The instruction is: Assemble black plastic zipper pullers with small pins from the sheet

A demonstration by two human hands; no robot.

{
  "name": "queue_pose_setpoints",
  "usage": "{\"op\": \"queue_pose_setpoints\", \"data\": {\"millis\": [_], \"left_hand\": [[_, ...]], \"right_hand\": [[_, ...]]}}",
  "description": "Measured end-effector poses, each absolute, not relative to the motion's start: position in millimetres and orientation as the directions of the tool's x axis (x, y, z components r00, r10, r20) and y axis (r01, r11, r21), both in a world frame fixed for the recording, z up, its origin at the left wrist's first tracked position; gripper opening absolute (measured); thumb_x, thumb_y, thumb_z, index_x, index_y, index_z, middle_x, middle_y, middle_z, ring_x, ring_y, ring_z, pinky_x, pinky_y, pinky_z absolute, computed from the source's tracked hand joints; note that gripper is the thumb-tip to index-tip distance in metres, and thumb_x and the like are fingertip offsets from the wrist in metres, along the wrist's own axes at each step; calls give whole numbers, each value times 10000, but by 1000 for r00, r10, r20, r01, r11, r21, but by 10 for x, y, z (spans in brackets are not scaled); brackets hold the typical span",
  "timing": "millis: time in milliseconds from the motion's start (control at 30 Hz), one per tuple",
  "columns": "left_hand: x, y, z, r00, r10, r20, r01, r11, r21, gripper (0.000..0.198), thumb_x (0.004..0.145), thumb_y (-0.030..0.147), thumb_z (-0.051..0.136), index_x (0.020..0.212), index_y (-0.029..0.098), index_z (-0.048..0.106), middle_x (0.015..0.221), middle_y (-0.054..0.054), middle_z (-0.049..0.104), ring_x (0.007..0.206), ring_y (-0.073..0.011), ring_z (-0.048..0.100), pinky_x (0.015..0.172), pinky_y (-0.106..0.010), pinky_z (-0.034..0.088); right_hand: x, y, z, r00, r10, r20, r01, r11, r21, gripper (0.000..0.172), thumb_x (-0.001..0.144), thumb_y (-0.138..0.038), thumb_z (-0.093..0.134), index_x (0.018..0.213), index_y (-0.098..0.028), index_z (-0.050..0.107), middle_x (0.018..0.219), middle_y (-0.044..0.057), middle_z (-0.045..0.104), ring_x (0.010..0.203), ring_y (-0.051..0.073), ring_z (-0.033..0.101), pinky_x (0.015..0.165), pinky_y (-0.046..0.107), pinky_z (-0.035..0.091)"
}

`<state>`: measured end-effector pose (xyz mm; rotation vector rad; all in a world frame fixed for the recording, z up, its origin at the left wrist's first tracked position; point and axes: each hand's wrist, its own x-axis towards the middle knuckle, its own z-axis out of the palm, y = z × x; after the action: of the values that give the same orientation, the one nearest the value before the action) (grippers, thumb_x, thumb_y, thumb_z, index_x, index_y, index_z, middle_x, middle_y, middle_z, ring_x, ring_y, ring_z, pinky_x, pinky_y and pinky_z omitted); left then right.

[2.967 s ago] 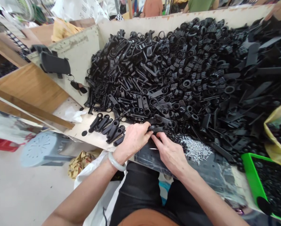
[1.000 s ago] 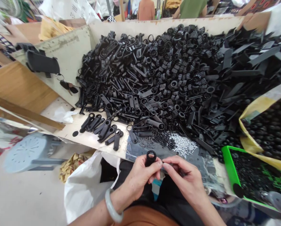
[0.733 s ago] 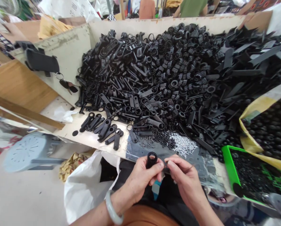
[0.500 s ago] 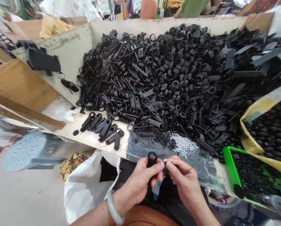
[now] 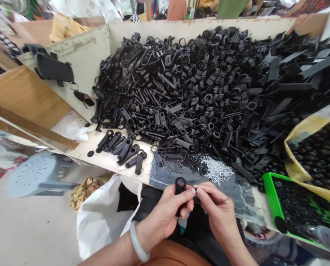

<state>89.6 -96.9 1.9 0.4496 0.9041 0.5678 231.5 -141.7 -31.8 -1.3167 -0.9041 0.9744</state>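
My left hand [image 5: 172, 207] is closed round a black plastic handle with a ring end [image 5: 181, 181], the ring sticking up above the thumb. My right hand [image 5: 216, 207] is closed in a pinch, its fingertips almost meeting my left thumb tip. Whatever lies between those fingertips is too small to make out. Just beyond my hands, silvery metal pins [image 5: 217, 170] and small black pieces [image 5: 194, 163] lie on a clear-covered dark sheet [image 5: 187, 179]. To the left, several similar black ring-ended handles [image 5: 139, 162] lie in a row on the table.
A large heap of black plastic parts [image 5: 165, 88] fills the boarded table. On the right stand a green tray [image 5: 268, 195] and a yellow-edged sack [image 5: 295, 147] of black balls. A white sack [image 5: 91, 225] hangs by my lap, near a blue-grey stool [image 5: 32, 173].
The view has shifted slightly. My hands stay together over my lap, the left still round the black handle, the right still pinching beside it; the dark bit earlier visible between the fingertips is now hidden.
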Motion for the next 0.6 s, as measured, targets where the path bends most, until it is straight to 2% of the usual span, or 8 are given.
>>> {"op": "queue_pose_setpoints", "data": {"millis": [100, 233, 333, 500, 600], "left_hand": [[884, -963, -4, 466, 642, -609, -266, 758, 596, 443, 662, 466, 902, 831, 149, 642, 535, 55, 545, 431, -39, 375, 436, -195, 215], [874, -956, -36, 456, 703, -546, -200, 679, 706, 371, 737, 443, 859, 825, 134, 673, 549, 37, 558, 474, -53, 413, 450, -192, 239], [882, -958, -34, 457, 720, -522, -163, 645, 747, 358, 756, 445, 842, 822, 132, 682, 549, 35, 559, 481, -57, 417, 451, -191, 246], [899, -976, -15, 453, 698, -555, -175, 680, 712, 387, 733, 467, 851, 823, 136, 671, 539, 39, 557, 467, -54, 403, 449, -194, 240], [904, -978, -11, 449, 679, -581, -216, 713, 667, 399, 716, 468, 859, 831, 137, 668, 536, 43, 557, 446, -45, 388, 446, -196, 228]], "right_hand": [[2356, -1408, -323, 315, 949, 7, -16, 13, -1000, 142, 861, -379, 782, 841, -248, 833, 798, 41, 677, 579, 123, 520, 472, 233, 412], [2396, -1398, -311, 291, 953, -88, -103, -60, -993, 201, 812, -421, 830, 836, -222, 813, 798, 29, 667, 528, 89, 477, 449, 211, 393], [2414, -1404, -315, 276, 953, -126, -137, -91, -986, 216, 800, -426, 842, 816, -213, 808, 782, 29, 670, 534, 86, 474, 445, 201, 386], [2407, -1425, -342, 277, 954, -115, -131, -80, -988, 167, 839, -391, 808, 828, -225, 823, 788, 37, 696, 538, 94, 499, 442, 207, 403], [2402, -1440, -330, 301, 953, -27, -37, -17, -999, 120, 867, -344, 781, 870, -236, 833, 749, 36, 698, 592, 130, 585, 485, 223, 468]]}}
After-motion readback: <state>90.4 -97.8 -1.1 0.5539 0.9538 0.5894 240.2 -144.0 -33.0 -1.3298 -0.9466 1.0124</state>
